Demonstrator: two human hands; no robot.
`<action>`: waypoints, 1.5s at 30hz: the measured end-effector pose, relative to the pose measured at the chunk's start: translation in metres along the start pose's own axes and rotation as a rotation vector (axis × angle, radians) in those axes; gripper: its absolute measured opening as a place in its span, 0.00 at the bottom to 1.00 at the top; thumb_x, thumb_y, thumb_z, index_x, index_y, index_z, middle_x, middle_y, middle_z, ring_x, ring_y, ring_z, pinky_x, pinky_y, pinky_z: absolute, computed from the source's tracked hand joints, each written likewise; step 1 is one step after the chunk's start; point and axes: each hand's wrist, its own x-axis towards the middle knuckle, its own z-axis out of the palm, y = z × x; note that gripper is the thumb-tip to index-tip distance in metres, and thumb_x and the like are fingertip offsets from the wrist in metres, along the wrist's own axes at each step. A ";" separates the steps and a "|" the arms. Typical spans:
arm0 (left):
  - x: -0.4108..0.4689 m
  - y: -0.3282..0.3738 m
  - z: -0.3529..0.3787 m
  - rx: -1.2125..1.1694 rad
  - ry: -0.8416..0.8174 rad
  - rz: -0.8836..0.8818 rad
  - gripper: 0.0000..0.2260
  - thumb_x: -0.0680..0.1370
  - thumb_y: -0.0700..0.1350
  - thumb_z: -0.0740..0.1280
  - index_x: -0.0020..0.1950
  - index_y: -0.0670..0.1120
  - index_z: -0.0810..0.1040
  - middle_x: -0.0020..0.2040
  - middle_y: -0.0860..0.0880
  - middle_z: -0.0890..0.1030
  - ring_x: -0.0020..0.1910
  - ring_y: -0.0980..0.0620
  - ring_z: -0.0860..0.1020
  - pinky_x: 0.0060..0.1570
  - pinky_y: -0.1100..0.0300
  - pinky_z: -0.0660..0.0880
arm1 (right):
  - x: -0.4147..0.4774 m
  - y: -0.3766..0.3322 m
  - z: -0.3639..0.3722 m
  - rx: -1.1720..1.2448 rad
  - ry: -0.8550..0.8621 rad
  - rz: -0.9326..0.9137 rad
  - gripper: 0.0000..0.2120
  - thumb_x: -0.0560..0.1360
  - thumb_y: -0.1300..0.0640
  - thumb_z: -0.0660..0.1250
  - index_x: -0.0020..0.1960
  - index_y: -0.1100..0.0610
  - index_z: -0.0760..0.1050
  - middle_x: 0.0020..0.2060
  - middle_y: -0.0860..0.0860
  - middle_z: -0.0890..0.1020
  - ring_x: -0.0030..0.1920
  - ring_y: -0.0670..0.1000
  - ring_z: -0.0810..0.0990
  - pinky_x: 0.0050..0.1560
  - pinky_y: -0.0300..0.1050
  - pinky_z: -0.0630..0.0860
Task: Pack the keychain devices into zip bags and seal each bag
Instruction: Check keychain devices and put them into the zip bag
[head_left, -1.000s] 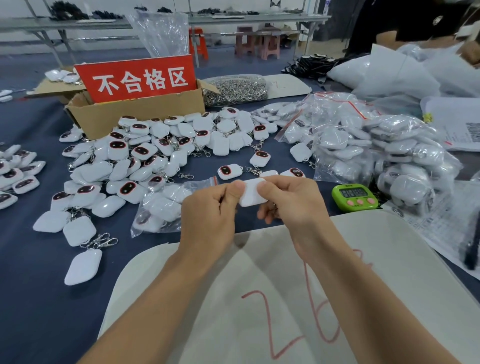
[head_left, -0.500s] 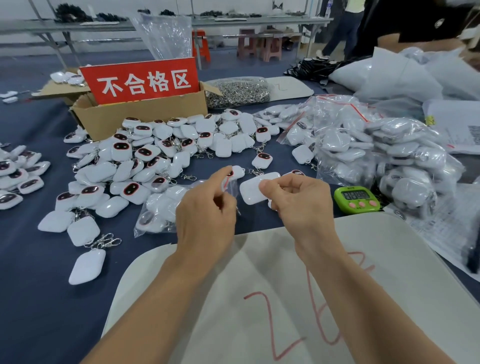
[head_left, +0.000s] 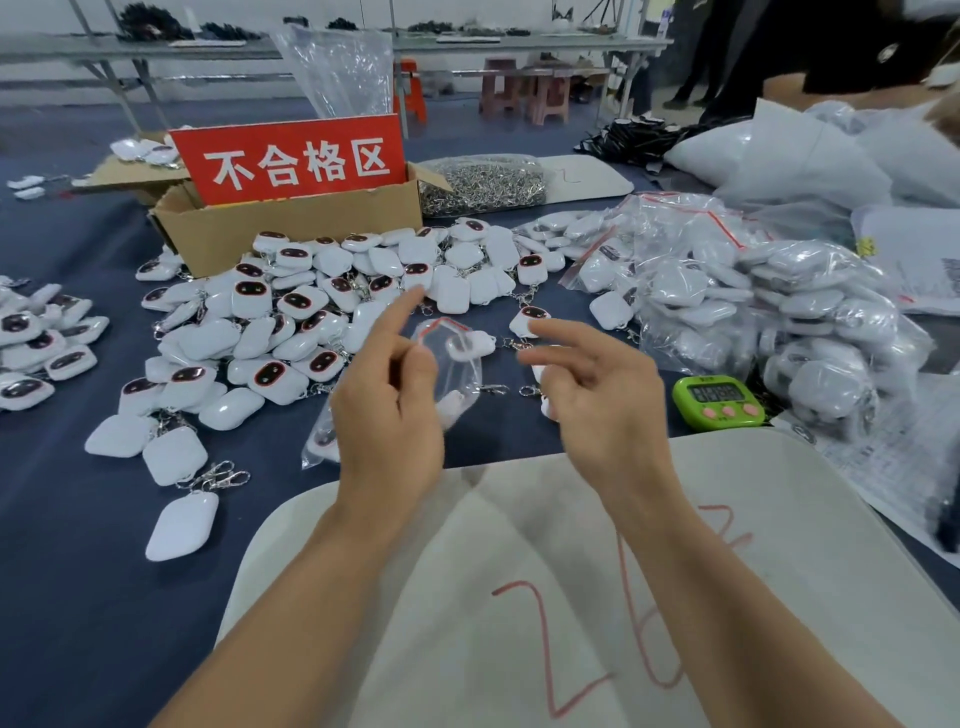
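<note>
Clear zip bag, keychain device inside, over table near side. Right hand has let go, fingers spread. Left hand thumb at bag, grip unclear.

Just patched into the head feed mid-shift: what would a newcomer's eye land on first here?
The red sign with white characters, standing in the cardboard box at the back left, grabs the eye first. In front of it spreads a heap of white keychain devices, with bagged ones piled to the right. Centre frame, the left hand and right hand flank a clear zip bag; blur hides any grip.
</note>
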 end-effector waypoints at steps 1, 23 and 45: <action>0.004 -0.001 -0.002 -0.019 0.031 -0.029 0.20 0.82 0.39 0.60 0.72 0.54 0.77 0.34 0.60 0.72 0.33 0.58 0.70 0.39 0.67 0.69 | 0.003 0.001 -0.004 -0.032 0.055 0.031 0.21 0.76 0.68 0.63 0.52 0.43 0.83 0.41 0.40 0.87 0.35 0.41 0.81 0.39 0.38 0.77; -0.023 -0.007 0.017 0.617 -0.513 0.033 0.16 0.78 0.50 0.64 0.66 0.59 0.73 0.46 0.54 0.81 0.51 0.47 0.79 0.46 0.55 0.68 | 0.010 0.014 -0.013 -0.356 0.060 0.177 0.13 0.81 0.57 0.62 0.50 0.50 0.86 0.42 0.50 0.86 0.47 0.55 0.82 0.49 0.48 0.78; -0.010 0.004 0.011 -0.240 -0.235 -0.180 0.08 0.78 0.54 0.67 0.54 0.63 0.84 0.51 0.58 0.87 0.54 0.56 0.84 0.55 0.59 0.78 | -0.003 -0.003 -0.006 0.015 -0.081 0.219 0.09 0.68 0.59 0.78 0.34 0.55 0.79 0.26 0.47 0.77 0.29 0.47 0.71 0.32 0.37 0.67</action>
